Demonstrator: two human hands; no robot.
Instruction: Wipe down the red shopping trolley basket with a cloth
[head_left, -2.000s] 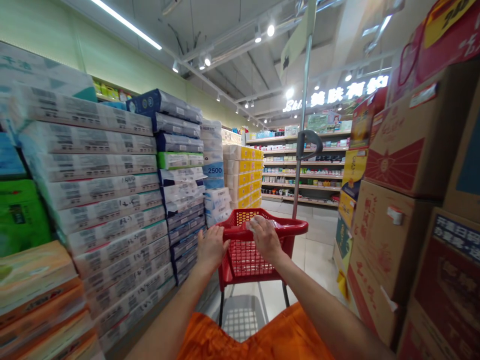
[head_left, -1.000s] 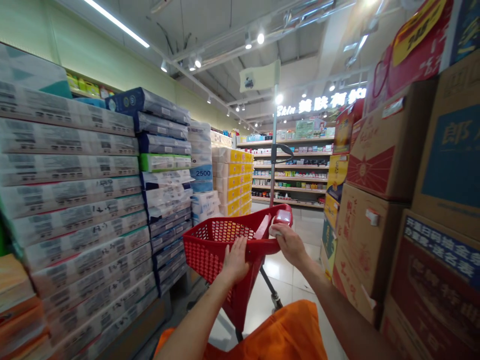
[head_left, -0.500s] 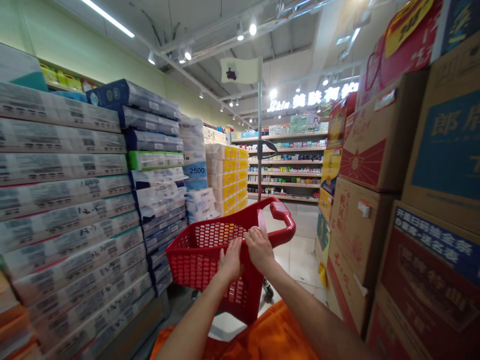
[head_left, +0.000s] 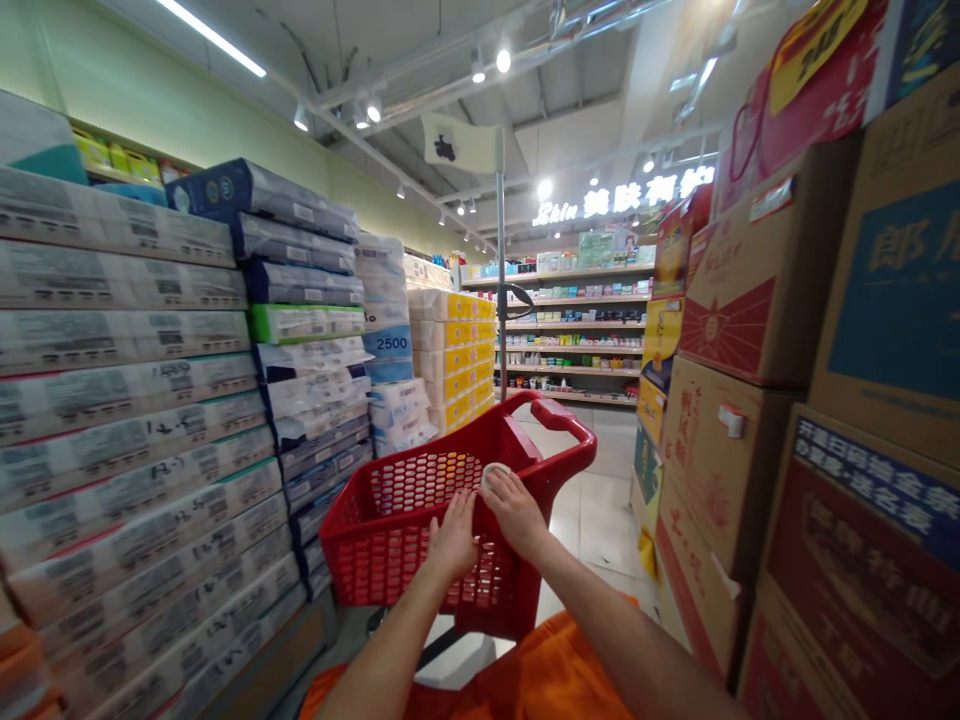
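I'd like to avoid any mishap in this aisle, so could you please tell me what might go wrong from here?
The cart might shift as the left hand and right hand rest on its side rim. The white cloth under the right hand's fingers could slip or snag on the openwork side. If the cart swings, it may knock the stacked packs on the left or boxes on the right.
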